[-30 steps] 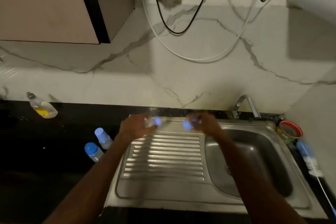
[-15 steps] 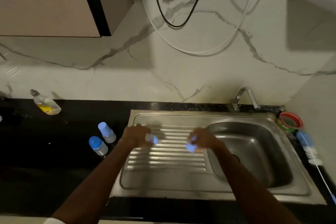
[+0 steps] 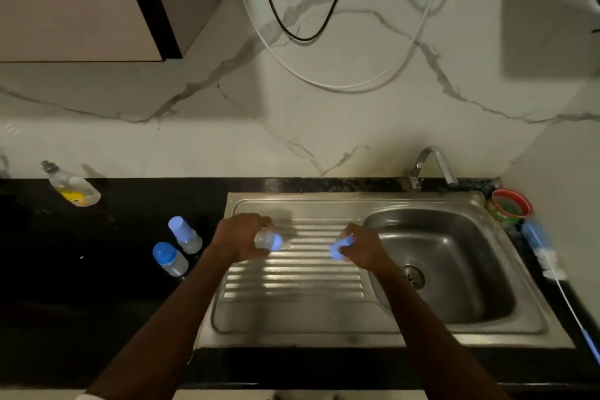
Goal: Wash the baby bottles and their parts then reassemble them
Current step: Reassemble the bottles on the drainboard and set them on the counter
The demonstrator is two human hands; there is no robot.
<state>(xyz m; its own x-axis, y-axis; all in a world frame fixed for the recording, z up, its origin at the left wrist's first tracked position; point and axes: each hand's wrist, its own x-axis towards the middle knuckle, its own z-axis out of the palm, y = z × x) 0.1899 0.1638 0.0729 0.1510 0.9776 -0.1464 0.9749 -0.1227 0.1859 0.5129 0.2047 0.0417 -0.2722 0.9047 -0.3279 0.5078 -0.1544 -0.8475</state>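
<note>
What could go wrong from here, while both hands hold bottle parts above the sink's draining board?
1. The left hand grips a bottle and the right hand a blue cap in the air; either might slip onto the steel draining board or roll into the basin.
2. Two bottles stand close beside the left forearm on the dark counter; an elbow swing could topple them.

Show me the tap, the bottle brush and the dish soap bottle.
tap (image 3: 433, 161), head view, on its curved spout.
bottle brush (image 3: 548, 261), head view, on its white bristles.
dish soap bottle (image 3: 73, 188), head view, on its clear body.
</note>
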